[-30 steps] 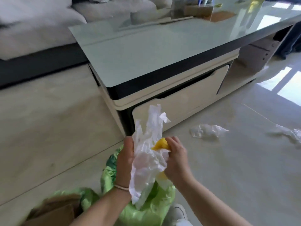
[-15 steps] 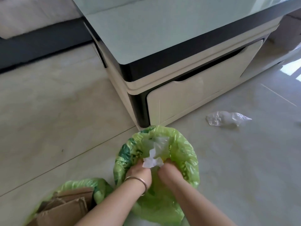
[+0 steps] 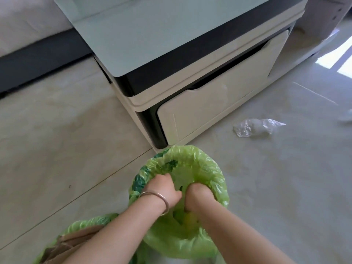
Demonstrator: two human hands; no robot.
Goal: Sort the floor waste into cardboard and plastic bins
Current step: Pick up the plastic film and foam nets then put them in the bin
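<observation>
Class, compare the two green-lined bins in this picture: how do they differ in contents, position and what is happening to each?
The right bin stands fully in view beside the coffee table; the left bin is cut off by the bottom edge. The left bin holds brown cardboard; the right bin shows none. The left hand and right hand are both pushed down into the right bin; neither is in the left bin. Both bins have crinkled green plastic liners.

The pale tiled floor (image 3: 57, 149) carries two bins with green liners: one bin (image 3: 213, 168) stands just beside the corner of the low table (image 3: 209, 103), the other bin (image 3: 76, 229), holding cardboard (image 3: 76, 241), stands near it at the left. A crumpled clear bag (image 3: 255, 127) lies on the tiles in front of the table's drawer.
</observation>
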